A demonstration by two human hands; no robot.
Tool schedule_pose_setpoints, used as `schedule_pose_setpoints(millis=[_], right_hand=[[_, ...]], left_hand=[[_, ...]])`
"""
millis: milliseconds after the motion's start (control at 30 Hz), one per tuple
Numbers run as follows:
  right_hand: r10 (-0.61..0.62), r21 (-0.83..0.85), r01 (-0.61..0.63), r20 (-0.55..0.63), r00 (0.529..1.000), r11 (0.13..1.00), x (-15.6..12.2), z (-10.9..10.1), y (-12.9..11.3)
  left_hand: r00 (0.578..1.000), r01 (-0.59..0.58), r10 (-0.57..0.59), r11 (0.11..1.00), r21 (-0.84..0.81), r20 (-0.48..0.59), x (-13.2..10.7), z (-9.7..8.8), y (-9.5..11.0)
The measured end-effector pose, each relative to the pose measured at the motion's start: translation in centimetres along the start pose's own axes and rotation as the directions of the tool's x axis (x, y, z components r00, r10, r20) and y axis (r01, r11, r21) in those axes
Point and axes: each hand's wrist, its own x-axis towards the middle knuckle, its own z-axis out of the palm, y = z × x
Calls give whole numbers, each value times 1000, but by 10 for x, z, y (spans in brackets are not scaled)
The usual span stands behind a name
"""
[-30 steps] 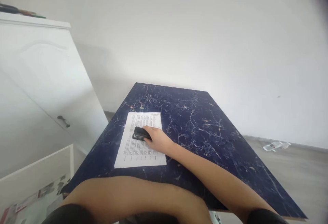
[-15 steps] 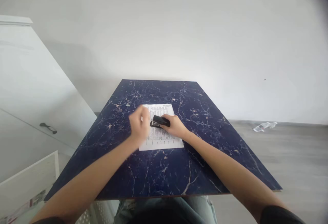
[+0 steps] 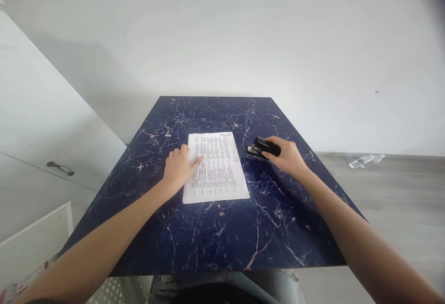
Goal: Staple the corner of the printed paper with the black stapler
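Printed sheets of paper (image 3: 217,169) lie flat on the dark blue marbled table, their lower edges slightly offset. My left hand (image 3: 179,167) rests at their left edge, thumb on the print and spread from the fingers, which lie along the margin. To the right of the paper, my right hand (image 3: 287,155) is closed around the rear of a black stapler (image 3: 266,146). The stapler's jaws point left and stand apart, with no paper between them. It is clear of the sheets.
The marbled table (image 3: 215,239) ends at a pale wall. At left stand a white cabinet with a dark handle (image 3: 60,168) and a white-framed panel (image 3: 38,225). A crumpled clear plastic wrapper (image 3: 366,160) lies on the floor at right.
My right hand has carried the stapler off the paper to the right. My left hand, a blurred fist above the stapler's front before, has dropped to the paper's left edge and opened.
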Motion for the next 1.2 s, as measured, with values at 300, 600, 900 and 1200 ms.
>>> schedule_pose_setpoints(millis=[300, 600, 900, 1200], right_hand=[[-95, -21, 100, 172, 981, 995, -15, 1, 0], [-167, -29, 179, 232, 958, 983, -22, 10, -6], [-169, -42, 184, 241, 956, 982, -26, 10, -6], [-134, -59, 152, 244, 961, 987, -26, 10, -12]], left_hand=[[992, -91, 91, 996, 7, -91, 7, 13, -10], [791, -607, 576, 780, -149, -208, -35, 10, 44], [799, -597, 598, 773, -215, -70, -44, 26, 51], [775, -629, 623, 745, -224, -105, -45, 25, 50]])
